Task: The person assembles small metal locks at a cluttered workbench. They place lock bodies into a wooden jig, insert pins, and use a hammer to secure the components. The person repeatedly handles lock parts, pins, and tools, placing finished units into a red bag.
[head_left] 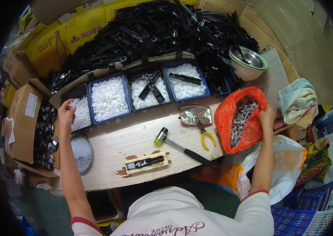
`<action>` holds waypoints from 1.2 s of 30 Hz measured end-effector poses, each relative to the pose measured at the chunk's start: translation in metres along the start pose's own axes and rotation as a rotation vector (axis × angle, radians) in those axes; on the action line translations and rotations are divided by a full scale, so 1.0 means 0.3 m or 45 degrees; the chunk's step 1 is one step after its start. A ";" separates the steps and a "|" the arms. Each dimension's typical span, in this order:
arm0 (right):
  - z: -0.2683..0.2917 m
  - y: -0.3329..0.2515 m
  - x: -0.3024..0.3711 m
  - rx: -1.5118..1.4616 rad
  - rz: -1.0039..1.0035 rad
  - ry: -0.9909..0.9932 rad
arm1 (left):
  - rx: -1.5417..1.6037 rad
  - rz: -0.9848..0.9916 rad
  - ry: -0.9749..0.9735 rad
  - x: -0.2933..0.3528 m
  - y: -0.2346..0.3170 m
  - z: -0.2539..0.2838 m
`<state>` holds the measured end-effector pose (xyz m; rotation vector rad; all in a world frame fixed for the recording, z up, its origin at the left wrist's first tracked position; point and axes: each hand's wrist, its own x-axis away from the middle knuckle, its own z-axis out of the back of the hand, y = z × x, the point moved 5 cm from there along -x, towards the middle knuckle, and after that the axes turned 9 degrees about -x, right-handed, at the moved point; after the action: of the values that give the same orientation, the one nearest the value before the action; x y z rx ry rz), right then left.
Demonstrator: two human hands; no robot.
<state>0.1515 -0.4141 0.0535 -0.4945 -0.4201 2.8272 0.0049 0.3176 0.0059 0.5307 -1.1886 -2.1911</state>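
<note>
My left hand (pixel 66 114) is at the leftmost tray of slim white plastic parts (pixel 81 113), thumb and fingertips pinched together; anything between them is too small to make out. On the right, my right hand (pixel 268 117) grips the rim of a red plastic bag (pixel 225 122) full of grey plastic pieces (pixel 239 128). Between my forearms, a black plastic assembly (pixel 147 162) lies in a pale wooden jig (pixel 166 159) on the worktable (pixel 111 137). Beyond it a hammer (pixel 190 152) with a yellow-tipped head rests slantwise. Yellow-handled pliers (pixel 207 141) lean on a small red-rimmed box of metal pins (pixel 180 118).
More trays (pixel 92 104) of white parts line the back, some with black assemblies (pixel 150 87) on top. Behind rises a heap of black parts (pixel 147 35). A round dish (pixel 91 159) sits left, stacked bowls (pixel 249 70) and a folded cloth (pixel 298 100) right. An open carton (pixel 23 122) stands far left.
</note>
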 end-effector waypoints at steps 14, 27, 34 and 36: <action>0.040 0.031 -0.307 -1.674 -0.077 -0.087 | 0.502 -0.053 -0.121 0.103 0.105 -0.030; 0.133 -0.251 0.417 0.479 0.686 -0.625 | 0.656 -0.040 -0.241 0.343 0.191 -0.087; 0.049 -0.189 0.160 0.288 0.836 -0.053 | 0.683 -0.064 -0.257 0.417 0.224 -0.080; 0.044 -0.173 0.034 0.265 0.787 0.164 | 0.716 -0.051 -0.229 0.435 0.254 -0.084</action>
<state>0.1471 -0.3661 0.0789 -0.8818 0.0758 3.3345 -0.0550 0.1834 0.0489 0.5899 -1.9231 -1.9517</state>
